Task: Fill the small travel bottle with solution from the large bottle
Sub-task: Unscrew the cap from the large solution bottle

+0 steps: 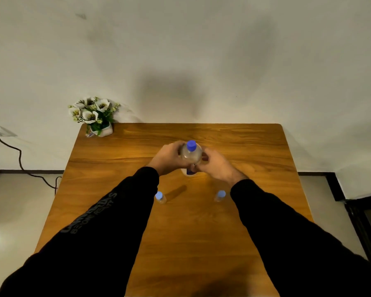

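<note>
blue bottle cap [191, 145], wood-grain table [223, 221], black sleeves [107, 221]

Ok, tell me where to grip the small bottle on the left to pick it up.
Grip the left small bottle round its clear body, below the blue cap, coming from the side. It stands upright and apart from other things, and the cap must stay free to unscrew.

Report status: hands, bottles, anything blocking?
Left hand and right hand both grip large bottle, blue cap still on. Two small travel bottles stand capped, untouched. Nothing blocking.
</note>
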